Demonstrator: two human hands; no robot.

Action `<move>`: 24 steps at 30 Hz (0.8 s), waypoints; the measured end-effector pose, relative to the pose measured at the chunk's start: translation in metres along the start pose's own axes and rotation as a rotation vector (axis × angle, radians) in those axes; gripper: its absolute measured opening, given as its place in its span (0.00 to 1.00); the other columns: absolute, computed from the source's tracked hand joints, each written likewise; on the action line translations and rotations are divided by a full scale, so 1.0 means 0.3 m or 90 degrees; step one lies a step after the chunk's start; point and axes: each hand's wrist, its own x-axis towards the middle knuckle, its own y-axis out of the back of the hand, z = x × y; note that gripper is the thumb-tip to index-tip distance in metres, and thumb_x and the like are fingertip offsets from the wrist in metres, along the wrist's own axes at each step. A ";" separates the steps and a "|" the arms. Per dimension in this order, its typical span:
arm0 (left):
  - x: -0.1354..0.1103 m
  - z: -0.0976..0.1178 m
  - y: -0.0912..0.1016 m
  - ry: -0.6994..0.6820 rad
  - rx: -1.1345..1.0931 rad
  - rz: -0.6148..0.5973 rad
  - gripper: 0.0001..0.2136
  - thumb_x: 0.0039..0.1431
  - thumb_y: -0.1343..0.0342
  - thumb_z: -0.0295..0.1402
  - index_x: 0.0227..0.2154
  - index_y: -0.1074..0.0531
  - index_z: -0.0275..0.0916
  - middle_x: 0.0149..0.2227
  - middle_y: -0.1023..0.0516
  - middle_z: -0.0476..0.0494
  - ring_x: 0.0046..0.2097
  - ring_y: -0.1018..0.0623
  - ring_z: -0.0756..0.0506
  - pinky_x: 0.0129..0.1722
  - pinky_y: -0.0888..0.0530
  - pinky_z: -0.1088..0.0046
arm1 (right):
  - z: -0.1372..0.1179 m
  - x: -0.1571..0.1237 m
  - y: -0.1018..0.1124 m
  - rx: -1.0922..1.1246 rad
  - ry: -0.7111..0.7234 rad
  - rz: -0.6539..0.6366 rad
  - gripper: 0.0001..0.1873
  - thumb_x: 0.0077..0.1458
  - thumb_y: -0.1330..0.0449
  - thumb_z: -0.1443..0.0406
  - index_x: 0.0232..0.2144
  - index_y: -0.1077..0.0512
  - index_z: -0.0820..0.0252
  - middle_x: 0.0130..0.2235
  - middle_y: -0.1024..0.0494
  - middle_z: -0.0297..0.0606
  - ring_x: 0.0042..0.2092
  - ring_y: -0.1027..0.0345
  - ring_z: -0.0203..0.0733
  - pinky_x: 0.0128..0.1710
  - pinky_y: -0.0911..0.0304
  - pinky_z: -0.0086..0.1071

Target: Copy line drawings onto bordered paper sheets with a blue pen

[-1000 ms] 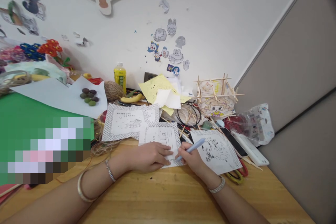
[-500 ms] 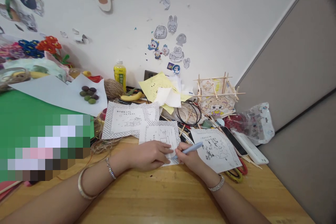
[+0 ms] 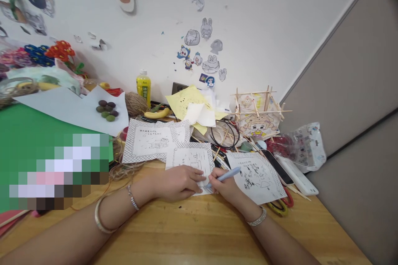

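My right hand is closed round a light blue pen, its tip down at the lower right part of a sheet of paper. That sheet carries a line drawing inside a cross-hatched border. Flat on its lower left part lies my left hand, fingers stretched out and holding nothing; it covers some of the drawing. Behind it is another drawn sheet with writing and a small house. To the right of my right hand lies a third sheet with dark ink drawing.
A black phone, a white slab-like device and scissors lie to the right. Behind stand a stick frame and a yellow bottle. A banana and twine lie near the wall. Green board is at left.
The view has shifted slightly, so things sit a little further right. Both hands stay in place on the sheet, the pen still in my right hand.
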 end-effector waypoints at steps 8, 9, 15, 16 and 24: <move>-0.002 -0.006 0.000 0.000 -0.038 -0.021 0.10 0.59 0.49 0.23 0.37 0.25 0.41 0.45 0.22 0.38 0.50 0.24 0.41 0.54 0.31 0.63 | 0.015 0.000 -0.003 0.035 -0.032 0.014 0.15 0.50 0.46 0.64 0.15 0.43 0.56 0.16 0.38 0.27 0.22 0.42 0.35 0.23 0.46 0.28; -0.002 -0.006 0.000 -0.002 -0.042 -0.017 0.10 0.59 0.49 0.23 0.37 0.25 0.41 0.45 0.22 0.38 0.49 0.24 0.41 0.54 0.31 0.62 | 0.014 0.000 -0.003 0.036 -0.031 0.014 0.15 0.49 0.46 0.64 0.15 0.44 0.56 0.16 0.39 0.27 0.23 0.41 0.35 0.24 0.45 0.28; -0.002 -0.004 -0.003 0.000 -0.046 -0.003 0.10 0.58 0.49 0.23 0.36 0.25 0.41 0.44 0.22 0.37 0.48 0.24 0.41 0.53 0.30 0.62 | 0.005 0.001 -0.003 0.069 -0.043 0.018 0.14 0.47 0.46 0.65 0.14 0.44 0.55 0.15 0.40 0.27 0.25 0.35 0.38 0.26 0.42 0.29; -0.002 -0.005 -0.002 0.000 -0.045 -0.003 0.10 0.58 0.49 0.23 0.36 0.25 0.41 0.44 0.22 0.37 0.48 0.24 0.40 0.52 0.30 0.62 | 0.003 0.002 -0.002 0.070 -0.042 0.018 0.13 0.46 0.46 0.65 0.14 0.44 0.56 0.16 0.38 0.28 0.25 0.35 0.38 0.26 0.42 0.29; -0.004 -0.003 0.014 0.005 -0.019 -0.009 0.07 0.58 0.47 0.26 0.30 0.25 0.41 0.40 0.20 0.39 0.46 0.23 0.41 0.51 0.29 0.64 | -0.019 -0.004 -0.003 0.100 -0.060 0.045 0.14 0.49 0.46 0.64 0.15 0.42 0.56 0.14 0.37 0.28 0.23 0.38 0.36 0.23 0.44 0.28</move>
